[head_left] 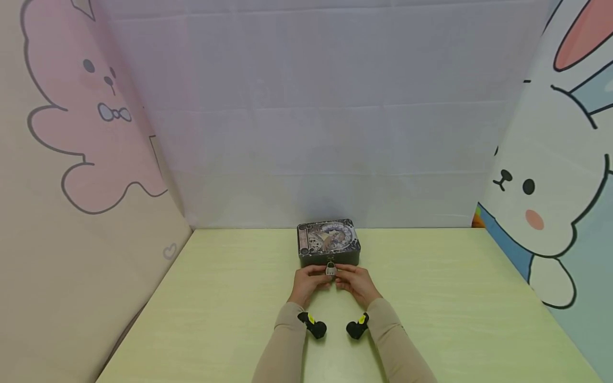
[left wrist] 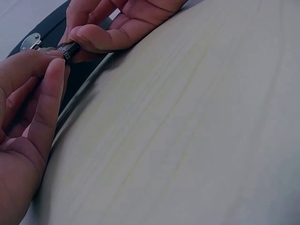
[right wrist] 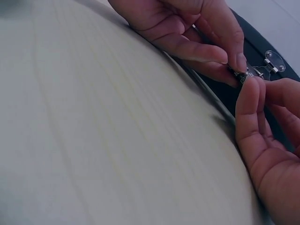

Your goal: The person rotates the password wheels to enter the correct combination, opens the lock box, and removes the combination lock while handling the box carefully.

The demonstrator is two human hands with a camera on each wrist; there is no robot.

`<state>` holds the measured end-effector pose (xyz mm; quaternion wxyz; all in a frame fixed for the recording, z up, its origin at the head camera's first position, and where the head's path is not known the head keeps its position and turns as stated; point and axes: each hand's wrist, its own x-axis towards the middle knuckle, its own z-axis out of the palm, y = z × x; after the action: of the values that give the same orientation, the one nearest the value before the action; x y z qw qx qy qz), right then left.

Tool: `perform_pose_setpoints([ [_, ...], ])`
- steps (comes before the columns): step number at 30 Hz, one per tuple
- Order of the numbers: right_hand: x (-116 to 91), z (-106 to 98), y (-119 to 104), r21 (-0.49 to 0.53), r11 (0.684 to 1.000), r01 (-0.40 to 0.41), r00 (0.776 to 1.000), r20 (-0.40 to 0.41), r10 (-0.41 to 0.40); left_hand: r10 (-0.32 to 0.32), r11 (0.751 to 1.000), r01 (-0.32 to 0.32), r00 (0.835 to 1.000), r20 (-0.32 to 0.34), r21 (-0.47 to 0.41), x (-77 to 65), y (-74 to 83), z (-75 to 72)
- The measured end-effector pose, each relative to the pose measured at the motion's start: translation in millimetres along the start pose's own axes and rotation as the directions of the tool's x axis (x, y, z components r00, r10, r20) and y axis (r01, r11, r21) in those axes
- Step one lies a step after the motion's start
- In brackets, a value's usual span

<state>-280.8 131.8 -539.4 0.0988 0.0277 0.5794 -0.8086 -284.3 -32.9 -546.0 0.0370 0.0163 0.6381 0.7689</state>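
A dark tin box [head_left: 329, 242] with a picture on its lid stands near the table's back edge, lid down. From the metal clasp [left wrist: 32, 41] on its front hangs a small combination padlock [head_left: 331, 270], its number dials facing up in the wrist views. My left hand [head_left: 308, 283] pinches the padlock from the left side. On the other side my right hand [head_left: 357, 283] pinches it with thumb and fingers. Fingertips hide part of the lock body, and the digits are too small to read.
The pale yellow-green table [head_left: 230, 319] extends around the box and both arms. A white cloth wall [head_left: 316, 133] rises right behind the box. Printed cartoon panels flank the table, a pink figure [head_left: 96, 106] at left and a rabbit [head_left: 541, 197] at right.
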Motion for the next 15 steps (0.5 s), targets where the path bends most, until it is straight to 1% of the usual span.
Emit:
perform_pose_setpoints([
  [8,0.4,-1.8,1.6,-0.002,1.000,0.003,1.000,-0.009,-0.003,-0.002,1.000,0.003,1.000,-0.018,0.010,-2.7,2.4,1.8],
  [15,0.6,-1.6,1.7,-0.003,1.000,0.002,1.000,-0.017,-0.002,0.000,1.000,0.000,1.000,-0.017,0.009,-0.5,0.5,1.4],
])
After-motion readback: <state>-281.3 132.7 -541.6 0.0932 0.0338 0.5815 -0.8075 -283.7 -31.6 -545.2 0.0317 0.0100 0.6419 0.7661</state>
